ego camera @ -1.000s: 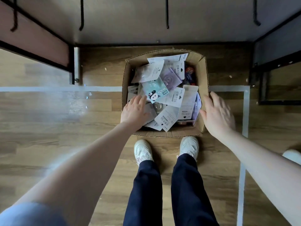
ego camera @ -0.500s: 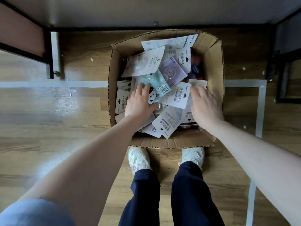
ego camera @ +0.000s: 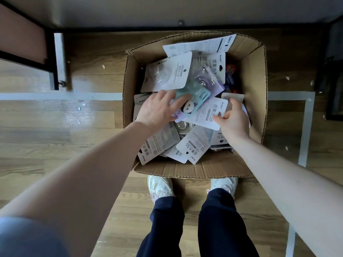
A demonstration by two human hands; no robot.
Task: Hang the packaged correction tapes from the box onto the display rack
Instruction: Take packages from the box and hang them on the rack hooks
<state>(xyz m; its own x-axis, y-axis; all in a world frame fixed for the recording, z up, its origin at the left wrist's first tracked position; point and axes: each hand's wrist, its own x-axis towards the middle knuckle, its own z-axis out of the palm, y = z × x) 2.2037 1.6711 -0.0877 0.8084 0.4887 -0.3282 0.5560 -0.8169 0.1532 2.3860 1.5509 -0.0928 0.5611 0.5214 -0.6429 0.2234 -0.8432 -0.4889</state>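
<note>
White shoes (ego camera: 159, 184) are peeking from under the cardboard box (ego camera: 185, 169). Inside, the left hand (ego camera: 157, 110) is spreading flat on a panda pack (ego camera: 191, 106); the right hand (ego camera: 233, 119) is pinching a white pack (ego camera: 206, 114). Deeper packs are lying half-buried, blurred

1. I look down into an open cardboard box (ego camera: 257, 93) on the wooden floor (ego camera: 55, 149), just ahead of my white shoes (ego camera: 159, 186).
2. My left hand (ego camera: 157, 110) lies with spread fingers on the teal panda packet (ego camera: 193, 102).
3. My right hand (ego camera: 233, 119) pinches a white correction tape packet (ego camera: 206, 114) at its edge.
4. More packets (ego camera: 167, 75) are piled loosely around both hands.
</note>
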